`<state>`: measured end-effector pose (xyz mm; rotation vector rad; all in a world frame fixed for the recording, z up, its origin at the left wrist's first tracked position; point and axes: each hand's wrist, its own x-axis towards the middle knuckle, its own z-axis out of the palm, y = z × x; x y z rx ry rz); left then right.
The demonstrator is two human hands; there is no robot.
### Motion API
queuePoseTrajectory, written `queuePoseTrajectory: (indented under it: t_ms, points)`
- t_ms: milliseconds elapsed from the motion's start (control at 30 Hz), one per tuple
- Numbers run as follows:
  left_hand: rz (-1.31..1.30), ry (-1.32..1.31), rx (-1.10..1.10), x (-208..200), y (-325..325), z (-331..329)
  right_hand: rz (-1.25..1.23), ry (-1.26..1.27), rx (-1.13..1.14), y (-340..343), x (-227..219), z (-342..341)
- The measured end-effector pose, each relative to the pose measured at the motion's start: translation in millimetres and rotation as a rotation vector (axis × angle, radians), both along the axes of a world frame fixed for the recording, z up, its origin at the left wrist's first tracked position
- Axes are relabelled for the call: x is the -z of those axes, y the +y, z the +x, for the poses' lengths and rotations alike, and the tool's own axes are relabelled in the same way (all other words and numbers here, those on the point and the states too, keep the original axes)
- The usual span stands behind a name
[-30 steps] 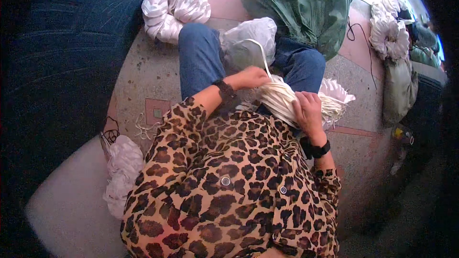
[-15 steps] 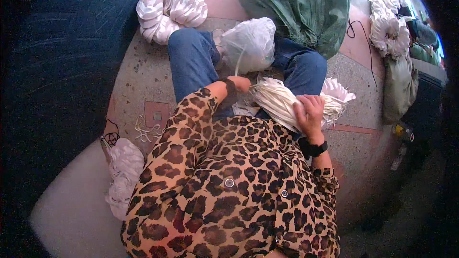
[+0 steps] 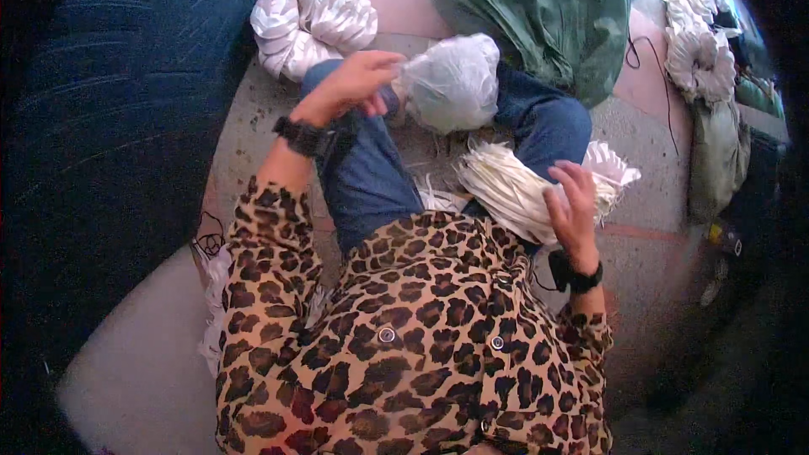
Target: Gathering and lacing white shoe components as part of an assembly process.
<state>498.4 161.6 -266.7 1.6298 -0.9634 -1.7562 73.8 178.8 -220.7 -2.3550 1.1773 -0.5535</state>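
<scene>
My left hand (image 3: 358,84) is raised over my left knee, fingers stretched toward a whitish, translucent plastic bag (image 3: 452,84) that stands between my knees. Nothing shows in that hand, and I cannot tell whether its fingertips touch the bag. A bundle of cream-white strips (image 3: 506,185) lies across my right thigh, its loose ends fanned toward the middle. At the bundle's right part my right hand (image 3: 575,209) is open, fingers apart, just over or lightly touching the strips. More pale strips (image 3: 440,195) lie in my lap.
Twisted white bundles (image 3: 324,21) lie beyond my left knee. A large green sack (image 3: 539,17) stands ahead. White bundles (image 3: 699,55) rest on a grey-green sack (image 3: 716,160) at the right, near a dark cord (image 3: 666,88). Another white bundle (image 3: 216,303) lies at my left.
My left hand has moved from beside the bundle's end up and left to the plastic bag. My right hand has loosened from the bundle, its fingers now apart.
</scene>
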Motion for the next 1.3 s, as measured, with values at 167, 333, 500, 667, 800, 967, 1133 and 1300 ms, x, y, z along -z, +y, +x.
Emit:
queuePoseTrajectory:
  t_ms: [167, 333, 500, 667, 800, 967, 1133, 1300]
  points:
    - [-0.109, -0.088, -0.388, -25, 21, 86, 0.175, -1.005, -0.399, 15, -103, 67]
    - [-0.012, 0.017, -0.714, 59, 51, 158, 0.786, -1.147, -1.250, -6, -232, 128]
    - [0.116, 0.052, -0.879, 128, 95, 187, 0.962, -1.321, -1.129, 31, -261, 152]
    - [0.150, -0.282, -0.716, 171, 114, 191, 0.805, -0.985, -1.361, -4, -255, 160]
    - [0.097, -1.234, -0.222, 183, 127, 180, 0.643, -0.954, -1.020, -20, -192, 129]
    - [0.211, -1.341, -0.283, 145, 82, 176, 0.782, -0.946, 0.184, -42, -111, 50]
    - [0.329, -1.356, -0.318, 141, 64, 175, 0.630, -0.570, 0.470, -56, -51, -34]
    - [0.379, -1.378, -0.245, 159, 54, 189, 0.531, -0.313, 0.395, -61, -52, -40]
